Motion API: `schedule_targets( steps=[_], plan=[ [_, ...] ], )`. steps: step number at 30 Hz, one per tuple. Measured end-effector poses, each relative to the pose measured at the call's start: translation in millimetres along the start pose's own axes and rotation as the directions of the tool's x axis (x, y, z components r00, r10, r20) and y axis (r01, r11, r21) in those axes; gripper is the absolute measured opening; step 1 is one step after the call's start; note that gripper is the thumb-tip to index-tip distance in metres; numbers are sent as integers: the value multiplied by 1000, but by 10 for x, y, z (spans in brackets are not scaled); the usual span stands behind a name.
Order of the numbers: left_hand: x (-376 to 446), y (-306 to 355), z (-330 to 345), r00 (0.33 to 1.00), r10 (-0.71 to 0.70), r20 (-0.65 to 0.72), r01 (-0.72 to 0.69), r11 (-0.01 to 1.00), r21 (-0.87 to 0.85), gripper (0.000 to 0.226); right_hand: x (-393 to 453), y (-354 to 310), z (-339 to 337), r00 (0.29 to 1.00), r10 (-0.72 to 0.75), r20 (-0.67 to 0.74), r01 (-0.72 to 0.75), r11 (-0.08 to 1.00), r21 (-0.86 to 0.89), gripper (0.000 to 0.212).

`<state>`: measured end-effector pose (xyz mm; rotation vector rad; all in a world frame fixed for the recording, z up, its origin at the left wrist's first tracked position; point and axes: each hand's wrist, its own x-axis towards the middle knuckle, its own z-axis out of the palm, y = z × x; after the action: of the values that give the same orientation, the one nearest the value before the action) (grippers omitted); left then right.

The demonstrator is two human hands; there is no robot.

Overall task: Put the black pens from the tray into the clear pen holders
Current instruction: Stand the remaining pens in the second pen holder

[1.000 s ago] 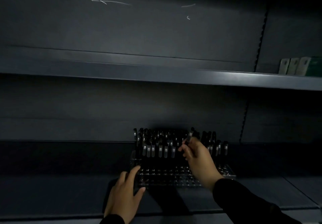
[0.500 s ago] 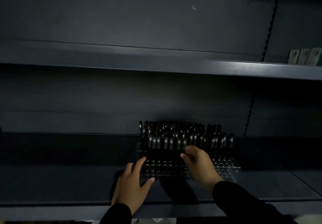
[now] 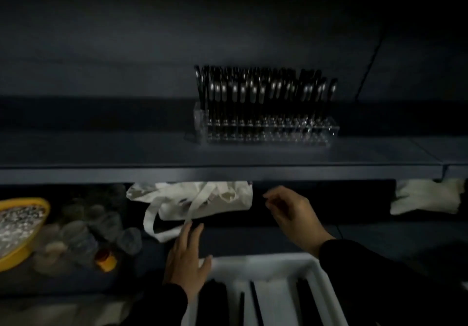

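Both hands hang over the white tray [image 3: 266, 262] with nothing in either grip: the left hand [image 3: 186, 257] lies flat with straight fingers at the tray's near-left corner, the right hand [image 3: 293, 214] hovers loosely curled above its far edge. The step in hand looks like fetching more black pens [image 3: 255, 300]; best pinch a few by the barrel, tips aligned. The pens lie below both hands, and the clear pen holder [image 3: 268, 130] stands well above on the shelf [image 3: 101, 153], already largely filled.
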<state>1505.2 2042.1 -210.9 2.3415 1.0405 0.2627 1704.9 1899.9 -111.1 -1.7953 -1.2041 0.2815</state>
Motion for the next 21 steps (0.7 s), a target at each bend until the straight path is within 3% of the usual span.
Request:
schedule_targets(
  steps=[2,4,7,9,11,16,20,21],
  plan=[
    [-9,-167,121,984,-147,102,148,989,-7,75,-190,232,235,996,53,78,-51,998,-20,27],
    [-36,-271,244,954,-193,228,183,981,64,78,-411,468,471,979,125,164,-113,990,-85,27],
    [-85,-360,439,927,-194,323,157,978,136,84,-743,835,759,847,311,430,-217,942,-255,24],
    [-119,-380,529,944,-178,278,157,983,97,86,-909,1007,902,743,422,520,-360,906,-221,22],
    [-167,-397,592,958,-171,232,163,985,53,86,-1078,1145,1029,696,452,558,-331,891,-310,19],
    [-235,-432,675,973,-170,154,187,977,-99,86,-1360,1775,1313,628,497,599,-375,867,-327,51],
    [-238,-442,689,978,-161,133,178,976,-126,87,-1300,1755,1339,585,513,629,-411,855,-315,38],
    [-232,-441,686,979,-157,131,173,977,-122,87,-1282,1739,1330,614,494,616,-392,868,-305,39]
  ],
)
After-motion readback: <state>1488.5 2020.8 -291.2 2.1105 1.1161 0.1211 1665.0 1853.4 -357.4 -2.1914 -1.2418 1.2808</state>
